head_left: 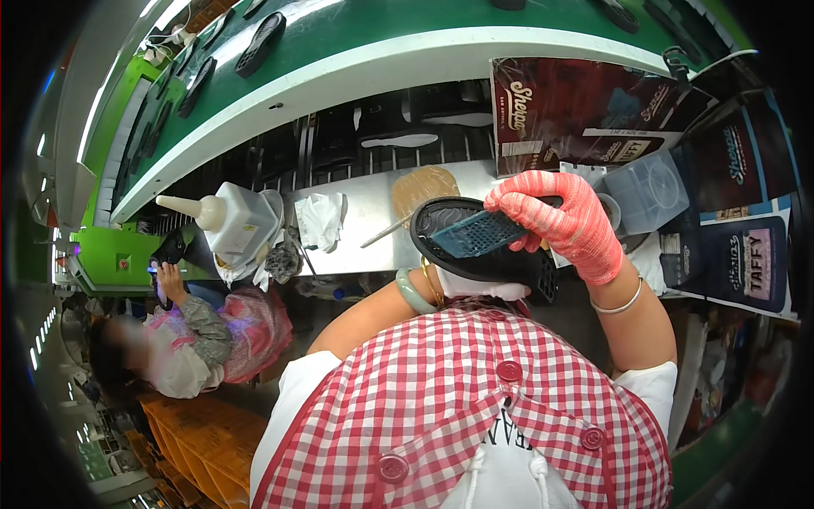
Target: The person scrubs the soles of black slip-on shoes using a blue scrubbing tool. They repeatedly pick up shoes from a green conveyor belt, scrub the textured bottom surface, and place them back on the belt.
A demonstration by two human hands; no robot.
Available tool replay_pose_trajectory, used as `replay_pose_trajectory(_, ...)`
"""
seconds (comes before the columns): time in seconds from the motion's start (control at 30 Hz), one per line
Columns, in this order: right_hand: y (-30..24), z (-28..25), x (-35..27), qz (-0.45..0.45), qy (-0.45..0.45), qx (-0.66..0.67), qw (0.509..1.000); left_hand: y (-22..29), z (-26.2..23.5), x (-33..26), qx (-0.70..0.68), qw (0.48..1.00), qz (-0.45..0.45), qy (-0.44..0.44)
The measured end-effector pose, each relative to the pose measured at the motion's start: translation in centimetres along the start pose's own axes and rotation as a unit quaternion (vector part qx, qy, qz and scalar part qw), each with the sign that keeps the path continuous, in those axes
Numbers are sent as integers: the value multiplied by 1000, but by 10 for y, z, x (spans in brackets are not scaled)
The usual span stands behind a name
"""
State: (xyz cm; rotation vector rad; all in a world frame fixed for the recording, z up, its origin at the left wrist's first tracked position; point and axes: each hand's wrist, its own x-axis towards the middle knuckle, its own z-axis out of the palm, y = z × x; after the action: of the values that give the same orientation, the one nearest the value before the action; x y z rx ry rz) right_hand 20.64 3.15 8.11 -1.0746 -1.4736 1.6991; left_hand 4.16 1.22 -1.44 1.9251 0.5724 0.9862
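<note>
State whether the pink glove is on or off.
On: the pink glove covers the right hand from fingers to wrist; a silvery bangle circles the bare forearm beyond its cuff.

A blue gridded tool (479, 236) slants across a rimmed black shoe sole (476, 269).

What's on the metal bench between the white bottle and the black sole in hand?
In the head view, a white cloth and a thin stick lie between the bottle and the sole.
</note>
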Motion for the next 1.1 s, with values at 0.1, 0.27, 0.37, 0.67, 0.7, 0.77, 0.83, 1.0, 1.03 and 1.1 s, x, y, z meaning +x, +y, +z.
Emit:
replay_pose_trajectory(0.1,2,-3,2,3,-15,-7,1000,5,0,1,-58,998,6,7)
replay_pose_trajectory(0.27,1,-8,4,8,-34,-32,999,5,2,2,-153,987,-35,-16)
replay_pose_trajectory(0.37,1,-11,4,-9,-52,-42,998,7,2,5,-165,986,-14,-20)
replay_pose_trajectory(0.67,1,-18,2,-3,-55,-56,997,11,2,3,-204,971,-100,-71)
replay_pose_trajectory(0.7,2,-18,2,-4,-52,-60,997,11,2,3,-216,969,-96,-71)
replay_pose_trajectory(0.77,0,-19,1,1,-54,-60,997,11,3,3,-237,965,-89,-68)
replay_pose_trajectory(0.83,0,-21,-1,10,-52,-62,997,11,4,-2,-275,949,-133,-70)
replay_pose_trajectory(1.0,5,-32,-3,37,-63,-76,994,5,7,-9,-281,939,-187,-71)
replay_pose_trajectory(1.03,6,-34,-4,41,-64,-84,994,3,7,-11,-293,932,-198,-74)
replay_pose_trajectory(1.1,6,-39,-7,50,-64,-99,992,0,7,-12,-309,922,-217,-83)
